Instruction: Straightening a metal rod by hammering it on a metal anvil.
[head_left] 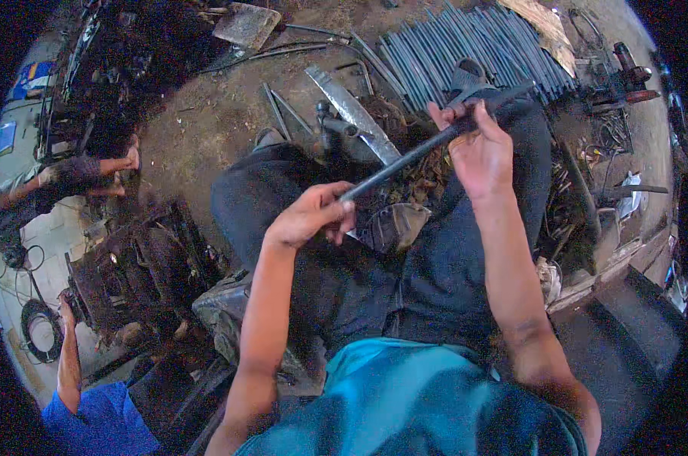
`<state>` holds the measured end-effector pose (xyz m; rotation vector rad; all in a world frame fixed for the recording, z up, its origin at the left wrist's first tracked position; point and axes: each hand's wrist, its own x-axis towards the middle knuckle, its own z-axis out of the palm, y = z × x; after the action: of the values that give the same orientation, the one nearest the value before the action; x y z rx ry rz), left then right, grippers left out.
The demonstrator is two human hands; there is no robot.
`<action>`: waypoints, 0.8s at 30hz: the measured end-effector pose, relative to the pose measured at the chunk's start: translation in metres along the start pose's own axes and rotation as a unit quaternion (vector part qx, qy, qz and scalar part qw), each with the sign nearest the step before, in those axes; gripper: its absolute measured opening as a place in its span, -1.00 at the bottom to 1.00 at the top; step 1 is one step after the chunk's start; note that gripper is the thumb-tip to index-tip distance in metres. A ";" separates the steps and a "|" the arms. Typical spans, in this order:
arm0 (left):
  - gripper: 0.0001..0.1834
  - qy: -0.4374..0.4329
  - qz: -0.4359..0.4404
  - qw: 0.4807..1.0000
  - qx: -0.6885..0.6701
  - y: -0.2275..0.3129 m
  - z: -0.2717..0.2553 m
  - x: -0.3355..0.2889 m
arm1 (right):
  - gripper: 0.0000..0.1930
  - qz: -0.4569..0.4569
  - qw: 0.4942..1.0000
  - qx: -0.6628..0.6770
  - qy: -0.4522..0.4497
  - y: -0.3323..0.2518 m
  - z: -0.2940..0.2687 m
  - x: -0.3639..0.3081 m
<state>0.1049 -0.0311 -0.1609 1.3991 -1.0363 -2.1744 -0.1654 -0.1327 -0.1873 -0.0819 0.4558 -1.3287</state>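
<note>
A dark, straight metal rod (408,158) slants across my lap, its far end up to the right. The fingers and thumb of my left hand (313,216) close around its near end. Farther along, my right hand (481,148) holds it palm up, with the rod lying between thumb and fingers. Beneath and beyond the rod lies a long, shiny flat metal strip (344,106). Next to that strip, between my knees, stands a dark metal fitting (334,125). A greyish cloth-like piece (397,226) sits below the rod, partly in shadow.
Many similar rods lie in a row (466,49) on the dirt floor ahead. Two loose bars (285,110) rest beyond my left knee. Dark machinery (142,262) stands at left, near a person in a blue shirt (101,418) and another person's legs (104,167). Metal scrap is at right.
</note>
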 end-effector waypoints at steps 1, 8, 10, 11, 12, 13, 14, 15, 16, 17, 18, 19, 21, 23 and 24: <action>-0.69 0.032 0.059 0.997 -0.038 -0.012 -0.005 0.011 | -0.89 0.000 1.000 -0.028 -0.004 0.002 0.001 -0.002; -0.57 0.264 0.067 0.957 -0.097 -0.007 -0.035 0.025 | -0.60 -0.008 0.965 -0.192 -0.177 -0.010 0.040 -0.015; -0.54 0.214 0.098 0.967 -0.096 -0.018 -0.040 0.026 | -0.47 -0.002 0.977 -0.092 -0.194 -0.020 0.047 -0.013; -0.53 0.206 0.085 0.969 -0.103 -0.019 -0.039 0.024 | -0.47 -0.011 0.976 -0.090 -0.197 -0.022 0.053 -0.013; -0.54 0.169 0.103 0.977 -0.076 -0.018 -0.037 0.027 | -0.39 -0.030 0.971 -0.130 -0.197 -0.024 0.061 -0.014; -0.54 0.134 0.104 0.977 -0.129 -0.017 -0.031 0.026 | -0.31 -0.050 0.964 -0.170 -0.196 -0.027 0.071 -0.014; -0.55 0.099 0.106 0.973 -0.180 -0.007 -0.018 0.023 | -0.31 -0.062 0.963 -0.170 -0.202 -0.032 0.088 -0.014; -0.54 0.068 0.106 0.971 -0.202 -0.006 -0.015 0.023 | -0.25 -0.058 0.956 -0.164 -0.237 -0.033 0.107 -0.015; -0.54 0.038 0.105 0.969 -0.222 -0.007 -0.015 0.022 | -0.19 -0.053 0.947 -0.157 -0.274 -0.034 0.126 -0.016; -0.50 0.006 0.123 0.962 -0.245 -0.008 -0.015 0.016 | -0.19 -0.065 0.943 -0.152 -0.288 -0.034 0.147 -0.015; -0.46 -0.036 0.147 0.946 -0.287 -0.008 -0.011 0.015 | -0.14 -0.037 0.949 -0.100 -0.297 -0.033 0.166 -0.012; -0.44 -0.063 0.164 0.938 -0.300 -0.008 -0.009 0.014 | -0.09 -0.008 0.950 -0.049 -0.309 -0.036 0.182 -0.009; -0.41 0.010 0.190 0.937 -0.292 -0.001 0.009 0.002 | -0.06 -0.008 0.934 -0.047 -0.354 -0.044 0.199 0.003; -0.36 -0.060 0.162 0.952 -0.253 -0.017 -0.009 -0.001 | -0.04 0.022 0.904 -0.042 -0.425 -0.047 0.219 0.013; -0.34 -0.042 0.192 0.957 -0.212 -0.011 -0.001 -0.007 | -0.04 0.014 0.897 -0.038 -0.439 -0.051 0.228 0.015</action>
<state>0.1103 -0.0195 -0.1650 0.8395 -0.7306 -2.0186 -0.1258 -0.2051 0.0322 -0.7084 -0.2658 -1.1063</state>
